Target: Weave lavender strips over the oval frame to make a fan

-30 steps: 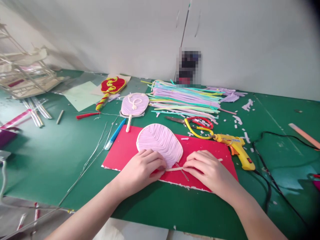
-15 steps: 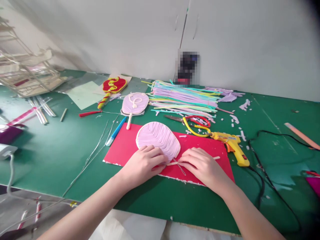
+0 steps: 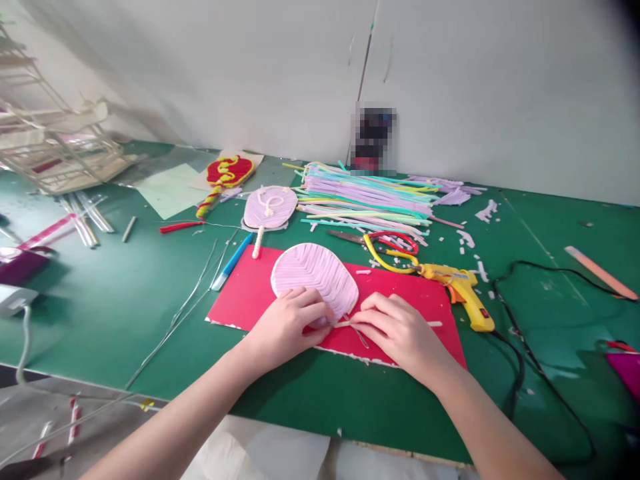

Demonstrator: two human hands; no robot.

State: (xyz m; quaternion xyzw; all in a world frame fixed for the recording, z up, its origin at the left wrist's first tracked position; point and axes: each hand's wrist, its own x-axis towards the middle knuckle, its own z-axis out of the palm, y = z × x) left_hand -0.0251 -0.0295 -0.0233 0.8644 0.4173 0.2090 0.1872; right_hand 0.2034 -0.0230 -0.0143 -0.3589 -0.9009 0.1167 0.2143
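- On the red sheet point(image 3: 240, 293), fan point(image 3: 314, 275) lies flat, stick point(image 3: 435, 324) at its near edge.
- Left hand point(image 3: 287, 323) pinches stick beside fan.
- Right hand point(image 3: 397, 330) grips stick too.
- Glue gun point(image 3: 463, 287) right of red sheet.

The person's body is shown only as two bare forearms and their grips: the left grip point(image 3: 287, 323) is joined to the left forearm point(image 3: 190, 413), which is cut off by the frame at about 7 o'clock. The right grip point(image 3: 400, 333) is joined to the right forearm point(image 3: 485, 427), cut off at about 5 o'clock, and both forearms are seen uncovered, slender and smooth along the whole length in view. A whitish pale stretch point(image 3: 270, 457) is seen at 6 o'clock between them, below the edge of the green counter point(image 3: 125, 313), but whether it is clothing cannot be told.
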